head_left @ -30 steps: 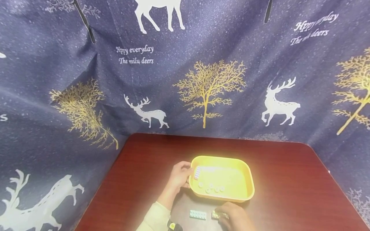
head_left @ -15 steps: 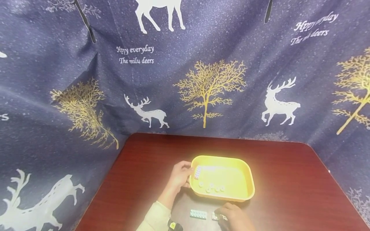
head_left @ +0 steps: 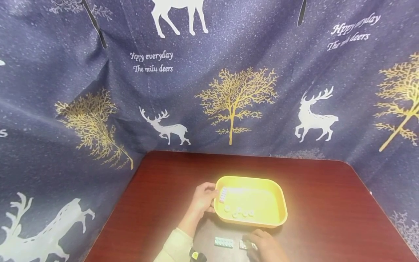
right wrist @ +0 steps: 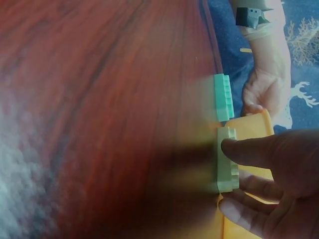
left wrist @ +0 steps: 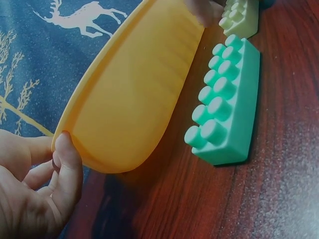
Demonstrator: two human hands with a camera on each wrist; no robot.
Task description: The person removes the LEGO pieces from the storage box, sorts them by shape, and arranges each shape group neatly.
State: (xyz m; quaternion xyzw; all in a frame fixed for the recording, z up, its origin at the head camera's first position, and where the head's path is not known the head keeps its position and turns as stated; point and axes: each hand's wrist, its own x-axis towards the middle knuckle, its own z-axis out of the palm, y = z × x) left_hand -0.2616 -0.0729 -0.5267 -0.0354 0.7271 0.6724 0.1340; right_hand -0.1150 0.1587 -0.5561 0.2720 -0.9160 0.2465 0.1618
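A yellow plastic tub stands on the table, its left end gripped by my left hand. In the left wrist view the thumb lies over the tub's rim with the fingers behind. My right hand pinches a pale yellow-green toy building block in front of the tub; in the right wrist view the thumb is at one edge and the fingers are around its far side. Left of it, a mint-green building block with two rows of studs lies untouched, studs up.
Inside the tub are several small round pale pieces and a pinkish-white studded block against the left wall. The dark red wooden table extends around the tub. Behind it hangs a blue cloth printed with deer and trees.
The right hand's fingers shift slightly on the pale block, which stays at about the same spot. The left hand, tub and mint-green block hold their places.
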